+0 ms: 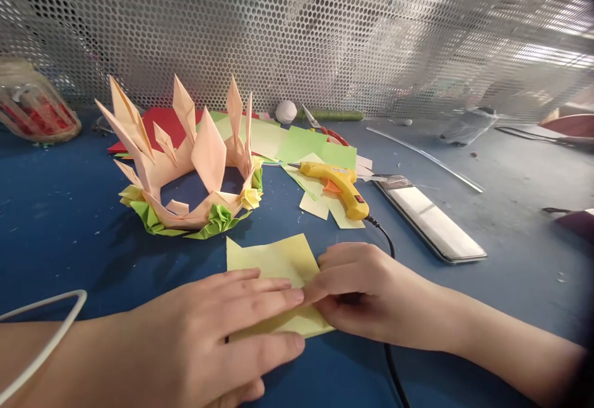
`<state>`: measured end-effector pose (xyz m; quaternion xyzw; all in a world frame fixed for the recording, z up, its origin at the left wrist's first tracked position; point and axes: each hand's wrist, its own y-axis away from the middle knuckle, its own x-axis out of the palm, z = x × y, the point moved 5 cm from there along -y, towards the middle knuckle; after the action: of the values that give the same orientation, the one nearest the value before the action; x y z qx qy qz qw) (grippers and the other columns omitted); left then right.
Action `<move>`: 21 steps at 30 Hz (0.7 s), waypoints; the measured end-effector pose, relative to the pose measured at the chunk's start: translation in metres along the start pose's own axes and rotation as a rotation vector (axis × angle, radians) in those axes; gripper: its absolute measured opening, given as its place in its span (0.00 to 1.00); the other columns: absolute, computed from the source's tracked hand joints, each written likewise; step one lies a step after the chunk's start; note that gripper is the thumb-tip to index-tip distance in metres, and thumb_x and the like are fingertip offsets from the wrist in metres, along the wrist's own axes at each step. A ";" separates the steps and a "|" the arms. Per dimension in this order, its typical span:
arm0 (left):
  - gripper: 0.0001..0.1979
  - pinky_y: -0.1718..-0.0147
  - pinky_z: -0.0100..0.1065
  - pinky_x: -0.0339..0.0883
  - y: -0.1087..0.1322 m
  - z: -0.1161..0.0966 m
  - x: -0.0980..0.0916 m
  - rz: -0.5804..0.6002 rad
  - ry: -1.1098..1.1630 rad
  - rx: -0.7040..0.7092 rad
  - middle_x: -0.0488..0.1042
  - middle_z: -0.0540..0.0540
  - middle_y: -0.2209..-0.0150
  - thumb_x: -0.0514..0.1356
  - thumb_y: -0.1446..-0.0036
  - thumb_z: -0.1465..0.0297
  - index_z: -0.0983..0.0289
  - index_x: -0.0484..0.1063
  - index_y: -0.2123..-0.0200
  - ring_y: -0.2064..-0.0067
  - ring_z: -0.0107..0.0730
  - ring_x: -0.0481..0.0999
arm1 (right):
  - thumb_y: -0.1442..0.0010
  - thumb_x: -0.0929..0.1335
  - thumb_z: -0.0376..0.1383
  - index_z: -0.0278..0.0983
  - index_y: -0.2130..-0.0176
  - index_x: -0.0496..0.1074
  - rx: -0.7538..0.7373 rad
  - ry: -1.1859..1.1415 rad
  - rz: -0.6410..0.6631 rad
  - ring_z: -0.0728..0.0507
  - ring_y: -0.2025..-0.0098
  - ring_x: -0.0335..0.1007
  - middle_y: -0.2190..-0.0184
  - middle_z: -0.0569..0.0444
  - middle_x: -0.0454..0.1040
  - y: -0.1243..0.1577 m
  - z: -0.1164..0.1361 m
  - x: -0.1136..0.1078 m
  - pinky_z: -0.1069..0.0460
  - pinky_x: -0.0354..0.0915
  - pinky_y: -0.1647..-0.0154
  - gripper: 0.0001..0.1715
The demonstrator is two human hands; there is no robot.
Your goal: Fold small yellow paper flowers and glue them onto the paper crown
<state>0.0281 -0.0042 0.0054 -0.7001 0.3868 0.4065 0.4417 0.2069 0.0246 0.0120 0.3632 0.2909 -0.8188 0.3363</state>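
A sheet of pale yellow paper [278,256] lies on the blue table in front of me, creased and partly covered by both hands. My left hand [199,327] rests on it with fingers stretched out, pressing its near left part. At the paper's right edge, my right hand [366,290] is closed, its thumb and curled fingers pinching the edge. Just beyond stands a peach folded-paper crown [185,210] with tall points and green and yellow paper leaves and flowers round its base. A yellow glue gun [338,185] lies behind my right hand.
The glue gun's black cord [392,358] passes beneath my right wrist. A phone [431,219] lies to the right. Behind are green paper sheets [301,146], scissors [331,134], a white ball [286,111] and a glass jar [37,104]. A perforated metal panel [260,36] borders the back.
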 end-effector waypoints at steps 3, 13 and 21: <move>0.16 0.31 0.30 0.41 0.000 0.002 -0.003 -0.016 0.042 -0.004 0.69 0.56 0.35 0.51 0.30 0.65 0.60 0.71 0.44 0.32 0.27 0.60 | 0.40 0.63 0.23 0.36 0.65 0.80 -0.018 0.027 -0.014 0.47 0.77 0.63 0.81 0.56 0.70 0.002 0.001 0.000 0.53 0.58 0.74 0.17; 0.16 0.34 0.31 0.56 -0.003 0.001 -0.005 -0.033 0.050 0.002 0.80 0.55 0.47 0.55 0.35 0.76 0.64 0.72 0.46 0.43 0.32 0.74 | 0.33 0.61 0.26 0.36 0.58 0.78 -0.142 0.227 -0.010 0.45 0.75 0.60 0.78 0.54 0.73 0.003 0.010 0.003 0.50 0.56 0.72 0.16; 0.08 0.39 0.41 0.66 -0.003 0.021 -0.009 -0.039 0.109 -0.306 0.77 0.54 0.45 0.59 0.35 0.66 0.57 0.76 0.55 0.41 0.41 0.74 | 0.34 0.62 0.25 0.32 0.56 0.79 -0.106 0.161 0.024 0.45 0.75 0.60 0.78 0.54 0.71 0.004 0.008 0.004 0.51 0.57 0.73 0.17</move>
<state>0.0226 0.0181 0.0088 -0.7875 0.3301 0.4136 0.3159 0.2049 0.0151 0.0121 0.4127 0.3557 -0.7664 0.3403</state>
